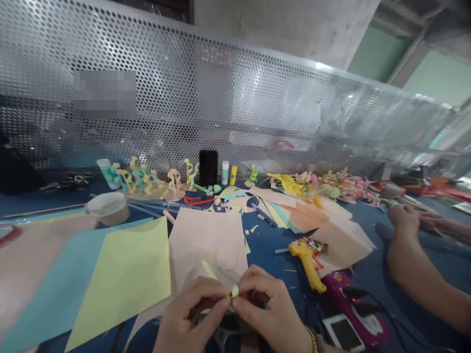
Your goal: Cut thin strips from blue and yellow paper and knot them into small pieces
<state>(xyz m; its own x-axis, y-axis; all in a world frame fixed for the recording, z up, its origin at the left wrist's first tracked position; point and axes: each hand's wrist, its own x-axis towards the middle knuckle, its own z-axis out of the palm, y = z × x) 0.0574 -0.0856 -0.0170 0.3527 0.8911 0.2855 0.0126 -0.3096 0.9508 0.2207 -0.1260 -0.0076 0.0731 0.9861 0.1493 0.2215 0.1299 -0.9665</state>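
Blue-topped work table point(368, 264) in front of a perforated metal panel point(206, 98), part of the panel blurred out point(104, 94), right edge of view smeared and hard to read. Table heavily covered in craft stuff. Large sheets lie flat at left and centre: blue paper point(62, 289), pale yellow paper point(121, 284), peach paper point(206, 245), left sheets cut off by the frame edge. Along the back, a row of curled paper sculptures point(154, 179) beside a black phone point(208, 168) standing upright, then a glue stick point(225, 172) and a paper cup point(107, 208) nearer left. Yellow glue gun point(307, 264) lies on its side right of the peach sheet, near a pink device point(353, 309) with a black cord point(371, 304). Another person's forearm point(423, 264) comes in from the right, that hand point(405, 215) resting on the table, fingers partly out of view. At bottom centre, the person's left hand point(191, 314) and right hand point(268, 309) are close together, fingertips point(224, 294) pinching a small curl of pale yellow paper point(234, 291) between them, most of it hidden by fingers. Scissors point(224, 336) below the hands, mostly hidden and cut off by the frame. Gold bracelet point(312, 339) on the right wrist.
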